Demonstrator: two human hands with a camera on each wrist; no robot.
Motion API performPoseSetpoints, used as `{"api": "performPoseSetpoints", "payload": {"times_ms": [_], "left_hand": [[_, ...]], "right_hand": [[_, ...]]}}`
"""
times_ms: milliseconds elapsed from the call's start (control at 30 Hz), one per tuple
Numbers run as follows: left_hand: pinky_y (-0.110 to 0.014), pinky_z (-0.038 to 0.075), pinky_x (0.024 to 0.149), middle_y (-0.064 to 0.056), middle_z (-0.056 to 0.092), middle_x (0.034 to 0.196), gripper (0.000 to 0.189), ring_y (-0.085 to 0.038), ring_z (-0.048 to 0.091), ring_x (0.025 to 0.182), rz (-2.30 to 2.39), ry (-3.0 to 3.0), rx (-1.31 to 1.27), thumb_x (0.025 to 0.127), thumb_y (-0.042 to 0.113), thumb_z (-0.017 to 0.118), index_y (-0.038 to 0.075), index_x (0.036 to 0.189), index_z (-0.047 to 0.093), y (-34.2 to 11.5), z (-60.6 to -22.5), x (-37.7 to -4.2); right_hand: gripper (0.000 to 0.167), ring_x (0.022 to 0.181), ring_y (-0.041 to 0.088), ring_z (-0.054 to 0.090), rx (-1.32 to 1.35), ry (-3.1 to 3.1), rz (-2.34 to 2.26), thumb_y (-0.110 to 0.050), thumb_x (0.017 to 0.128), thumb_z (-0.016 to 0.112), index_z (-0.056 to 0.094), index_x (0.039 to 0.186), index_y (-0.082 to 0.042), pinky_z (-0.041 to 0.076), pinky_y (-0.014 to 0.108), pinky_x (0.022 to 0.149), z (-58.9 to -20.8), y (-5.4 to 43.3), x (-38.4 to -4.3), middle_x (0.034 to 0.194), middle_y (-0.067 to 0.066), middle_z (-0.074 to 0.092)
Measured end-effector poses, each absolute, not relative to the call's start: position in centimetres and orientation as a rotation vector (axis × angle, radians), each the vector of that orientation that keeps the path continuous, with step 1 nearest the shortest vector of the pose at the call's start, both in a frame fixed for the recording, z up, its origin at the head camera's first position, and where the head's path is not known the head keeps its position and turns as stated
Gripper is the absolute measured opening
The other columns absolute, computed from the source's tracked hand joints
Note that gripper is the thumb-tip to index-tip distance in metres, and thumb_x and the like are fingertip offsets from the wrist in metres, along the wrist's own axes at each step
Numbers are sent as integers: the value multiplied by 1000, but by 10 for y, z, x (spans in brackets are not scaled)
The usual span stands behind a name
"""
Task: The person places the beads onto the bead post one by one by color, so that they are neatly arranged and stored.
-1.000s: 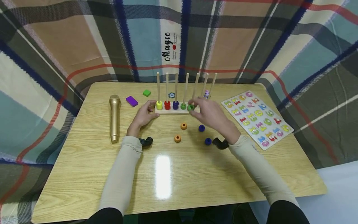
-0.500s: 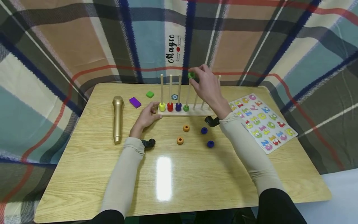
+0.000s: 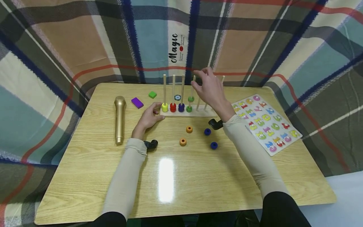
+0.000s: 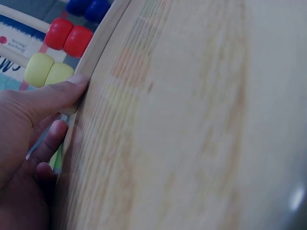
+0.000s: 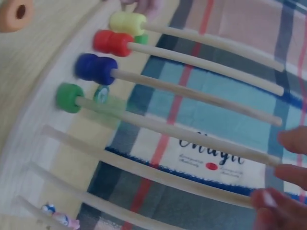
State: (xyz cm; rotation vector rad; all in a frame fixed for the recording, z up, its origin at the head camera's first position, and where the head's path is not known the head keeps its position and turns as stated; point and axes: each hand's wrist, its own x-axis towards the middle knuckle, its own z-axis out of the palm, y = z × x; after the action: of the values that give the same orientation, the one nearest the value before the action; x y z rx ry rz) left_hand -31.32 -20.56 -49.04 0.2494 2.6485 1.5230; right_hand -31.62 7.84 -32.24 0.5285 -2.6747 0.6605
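A wooden bead stacker (image 3: 177,115) with a row of upright pegs stands near the table's back. My left hand (image 3: 147,119) holds its left end, thumb (image 4: 62,96) on the base's front edge and fingers behind. Yellow beads (image 4: 41,69), red beads (image 3: 173,107) and blue beads (image 3: 181,107) sit low on the first three pegs. On the fourth peg, one green bead (image 3: 189,109) is at the bottom. Another green bead (image 3: 191,99) is partway down, a blur in the right wrist view. At that peg's top, my right hand (image 3: 211,90) has its fingers parted, holding nothing.
Two orange beads (image 3: 189,129) and two blue beads (image 3: 207,131) lie before the stacker. A gold microphone (image 3: 119,119), a purple block (image 3: 137,102) and a green block (image 3: 152,94) are left. A number sheet (image 3: 266,123) lies right; a plaid cloth (image 3: 238,41) hangs behind.
My right hand rose with the green bead from the stacker's base to the fourth peg's top. It has let go, and the bead has dropped partway down. The left hand kept its hold.
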Motion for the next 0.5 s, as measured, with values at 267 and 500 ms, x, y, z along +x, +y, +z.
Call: {"api": "performPoseSetpoints", "payload": {"times_ms": [267, 500], "left_hand": [[-51, 43, 105, -18, 48, 162, 68, -37, 53, 122, 1515, 2650, 250, 99, 7, 76, 9, 160, 46, -205, -489, -316], [-52, 43, 106, -19, 48, 162, 68, -38, 52, 123, 1522, 2637, 237, 99, 7, 76, 9, 160, 45, -207, -490, -314]], "right_hand": [[23, 68, 25, 60, 805, -2587, 546, -17, 103, 68, 75, 120, -3, 47, 38, 54, -369, 82, -283, 110, 15, 70], [43, 82, 22, 68, 912, -3105, 184, -35, 104, 71, 67, 137, -7, 57, 41, 63, -421, 81, -257, 115, 12, 70]]}}
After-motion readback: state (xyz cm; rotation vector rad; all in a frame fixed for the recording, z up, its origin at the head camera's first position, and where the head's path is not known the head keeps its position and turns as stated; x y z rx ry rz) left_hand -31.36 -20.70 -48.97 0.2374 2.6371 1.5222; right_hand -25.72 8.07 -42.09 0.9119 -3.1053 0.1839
